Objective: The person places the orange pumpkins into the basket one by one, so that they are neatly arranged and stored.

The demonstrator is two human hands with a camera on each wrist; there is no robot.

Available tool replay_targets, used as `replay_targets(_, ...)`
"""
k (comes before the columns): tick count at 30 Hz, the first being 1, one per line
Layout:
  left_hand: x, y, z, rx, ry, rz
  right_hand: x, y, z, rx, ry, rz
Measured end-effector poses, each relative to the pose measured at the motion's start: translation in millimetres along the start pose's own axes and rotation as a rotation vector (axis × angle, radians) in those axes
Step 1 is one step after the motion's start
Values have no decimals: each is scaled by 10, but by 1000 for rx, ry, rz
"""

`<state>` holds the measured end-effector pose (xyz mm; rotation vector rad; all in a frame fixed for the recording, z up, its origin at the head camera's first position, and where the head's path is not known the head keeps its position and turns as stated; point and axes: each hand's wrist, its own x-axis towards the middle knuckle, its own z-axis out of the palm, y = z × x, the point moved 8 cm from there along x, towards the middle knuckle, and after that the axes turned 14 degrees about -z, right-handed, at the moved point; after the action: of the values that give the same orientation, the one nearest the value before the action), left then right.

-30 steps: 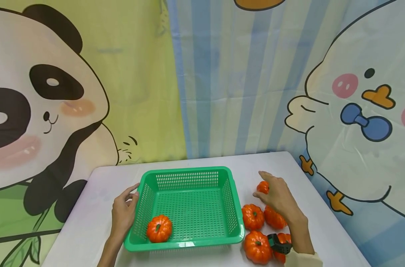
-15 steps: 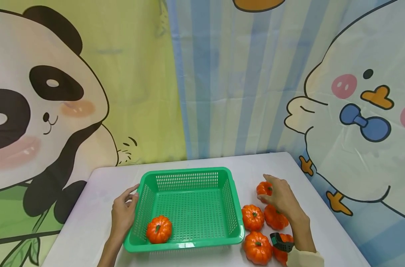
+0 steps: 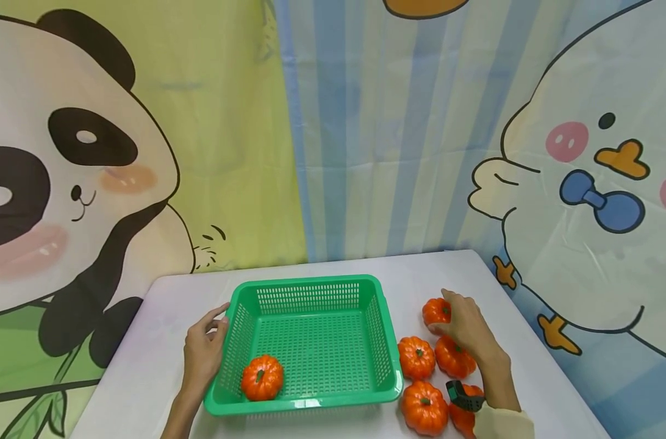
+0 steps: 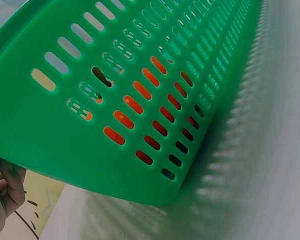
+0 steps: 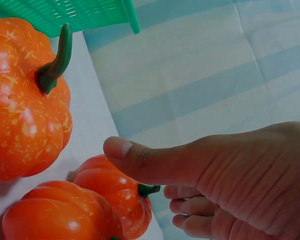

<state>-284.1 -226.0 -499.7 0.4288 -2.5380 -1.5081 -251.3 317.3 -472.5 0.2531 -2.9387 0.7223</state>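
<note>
Right hand (image 3: 465, 326) laid over the farthest pumpkin (image 3: 435, 311) of a cluster on the table (image 3: 146, 360), fingers curled at its far side, thumb (image 5: 140, 162) stretched out near it; full clamp not discernible. Four more pumpkins (image 3: 416, 357) grouped just right of the green basket (image 3: 311, 286). Left hand (image 3: 201, 347) at the basket's left wall, fingers loosely curled against the rim. One pumpkin in the basket (image 3: 261, 377), near-left corner. Cartoon backdrop (image 3: 91, 152) behind.
</note>
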Motion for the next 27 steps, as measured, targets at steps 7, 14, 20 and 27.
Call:
replay_targets(7, 5, -4, -6, 3, 4, 3, 17, 80, 14, 2, -10, 13)
replay_targets(14, -3, -8, -10, 2, 10, 6, 37, 135, 44, -8, -6, 0)
replay_targets(20, -10, -10, -6, -5, 4, 3, 23, 193, 80, 3, -7, 17)
replay_targets(27, 0, -5, 2, -5, -2, 2, 24, 260, 92, 4, -11, 27)
